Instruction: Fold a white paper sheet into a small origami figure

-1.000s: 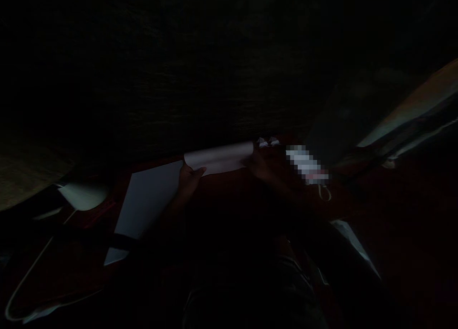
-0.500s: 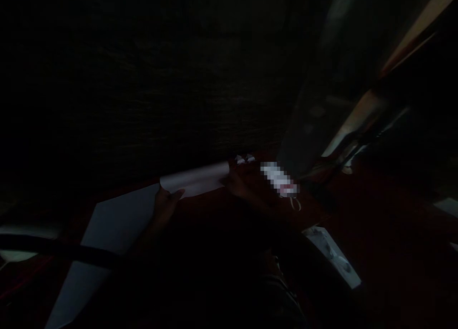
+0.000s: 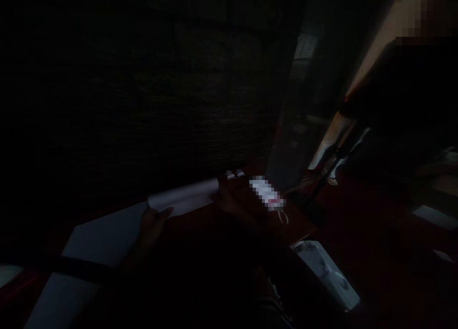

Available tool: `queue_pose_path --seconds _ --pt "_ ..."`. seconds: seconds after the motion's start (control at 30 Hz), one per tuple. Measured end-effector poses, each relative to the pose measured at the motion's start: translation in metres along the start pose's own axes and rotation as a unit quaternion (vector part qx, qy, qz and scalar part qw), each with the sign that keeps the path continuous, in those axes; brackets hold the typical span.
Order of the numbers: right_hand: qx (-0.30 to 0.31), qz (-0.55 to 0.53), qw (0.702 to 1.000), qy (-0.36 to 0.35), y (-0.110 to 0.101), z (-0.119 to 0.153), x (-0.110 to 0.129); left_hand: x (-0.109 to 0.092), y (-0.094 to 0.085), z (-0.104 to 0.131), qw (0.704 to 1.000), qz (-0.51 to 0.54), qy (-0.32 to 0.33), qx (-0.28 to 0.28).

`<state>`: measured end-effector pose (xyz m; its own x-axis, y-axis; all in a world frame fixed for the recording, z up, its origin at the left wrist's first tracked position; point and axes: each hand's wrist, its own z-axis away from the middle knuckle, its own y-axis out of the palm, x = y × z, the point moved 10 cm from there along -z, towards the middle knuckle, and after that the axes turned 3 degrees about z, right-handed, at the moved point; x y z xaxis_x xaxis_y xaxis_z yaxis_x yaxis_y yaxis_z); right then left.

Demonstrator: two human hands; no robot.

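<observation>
The view is very dark. A white sheet of paper [image 3: 186,195] is curled over along its far edge on a reddish-brown table [image 3: 246,195]. My left hand [image 3: 152,222] grips its left end, with the thumb lying on top. At the opposite end my right hand [image 3: 226,201] closes on the paper, its fingers mostly lost in shadow. Under and beside my left forearm lies a larger pale sheet [image 3: 103,231]; whether it joins the curled paper I cannot tell.
Two small shiny pieces [image 3: 234,174] sit beyond my right hand. A blurred-out white item [image 3: 266,191] with a looped cord [image 3: 283,217] lies to their right. Nearer stands a pale, clear-looking packet [image 3: 327,271]. Another person [image 3: 375,47] is at the upper right.
The whole view has shifted, so hands, paper and table appear lower and further left. Both hands keep hold of the curled paper, whose shape looks much the same.
</observation>
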<state>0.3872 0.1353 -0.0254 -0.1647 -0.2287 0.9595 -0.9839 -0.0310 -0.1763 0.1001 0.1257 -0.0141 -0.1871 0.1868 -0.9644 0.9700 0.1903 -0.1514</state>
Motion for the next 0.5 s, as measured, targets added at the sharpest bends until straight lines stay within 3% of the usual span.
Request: queue_pose_path --seconds 0.23,0.5 --pt "-0.019 0.019 1.0 0.007 -0.008 0.0 -0.006 0.007 0.011 -0.001 0.993 0.114 -0.021 0.01" --pt "-0.015 0.002 1.0 0.005 -0.01 0.0 -0.004 0.016 0.008 -0.002 0.993 0.113 -0.035 0.01"
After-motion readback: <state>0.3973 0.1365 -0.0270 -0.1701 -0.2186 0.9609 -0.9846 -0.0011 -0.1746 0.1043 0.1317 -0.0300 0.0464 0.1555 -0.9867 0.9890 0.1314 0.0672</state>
